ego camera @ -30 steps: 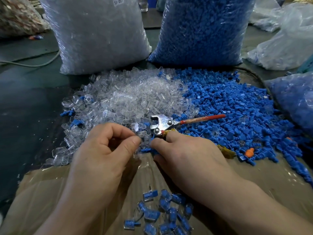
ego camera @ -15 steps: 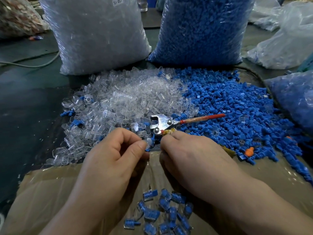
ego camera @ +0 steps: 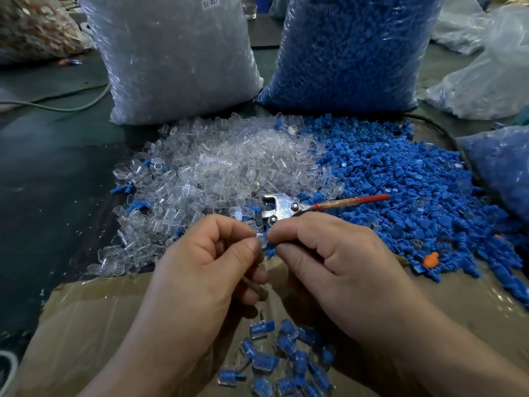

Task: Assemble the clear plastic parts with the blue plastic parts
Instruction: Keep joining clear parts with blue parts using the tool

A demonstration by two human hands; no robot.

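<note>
The left hand point(ego camera: 206, 262) is pinching a clear part point(ego camera: 261, 238) and the right hand point(ego camera: 329, 253) a blue part point(ego camera: 269, 247), meeting at six o'clock of the pliers point(ego camera: 282, 209), likely needing straight, aligned pressing.

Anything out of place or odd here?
An orange piece lies at the near edge of the blue parts pile, off-colour among them. A few blue strays lie at the left edge of the clear parts pile.

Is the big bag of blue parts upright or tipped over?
Upright: the bag of blue parts stands on its base behind the loose blue pile.
</note>
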